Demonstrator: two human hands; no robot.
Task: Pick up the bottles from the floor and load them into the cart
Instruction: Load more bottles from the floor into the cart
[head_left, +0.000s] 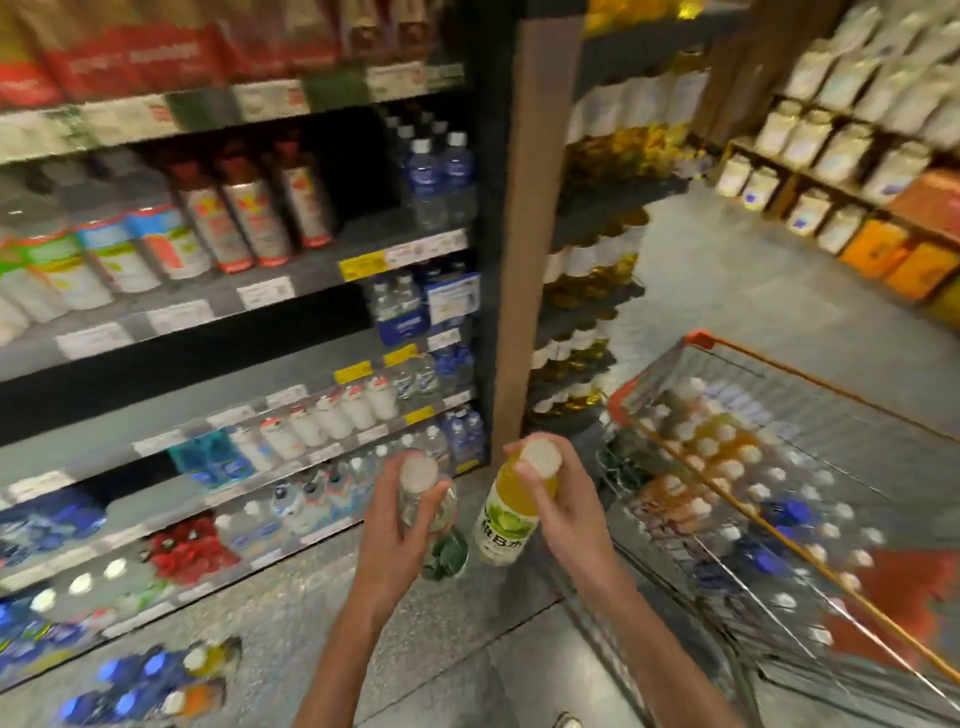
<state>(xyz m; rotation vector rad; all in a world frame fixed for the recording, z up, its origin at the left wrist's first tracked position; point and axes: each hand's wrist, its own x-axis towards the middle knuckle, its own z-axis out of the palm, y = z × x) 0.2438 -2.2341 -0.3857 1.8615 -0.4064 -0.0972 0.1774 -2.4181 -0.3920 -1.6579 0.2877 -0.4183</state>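
Head view, left hand: the left hand (402, 512) is up in front of the body, fingers and thumb wrapped round a clear bottle (431, 514) with a white cap and a green label low on its body.
Head view, right hand: the right hand (563, 501) grips a yellow bottle (506, 512) near its white cap, the bottle hanging upright below the fingers, its pale green label facing the camera.
Bottles in hand: the two sit just beside each other, apart, over the grey floor (311, 623) and left of the cart.
Cart: the wire cart (779, 395) with orange trim stands to the right, already packed with bottles (727, 467), white and blue caps showing in rows.
Floor stock: more bottles on the floor (156, 680) lie at lower left, blue caps mostly, a yellow and an orange one among them, blurred.
Backdrop: shelves (234, 291) of drinks run along the left; jars fill racks at upper right.
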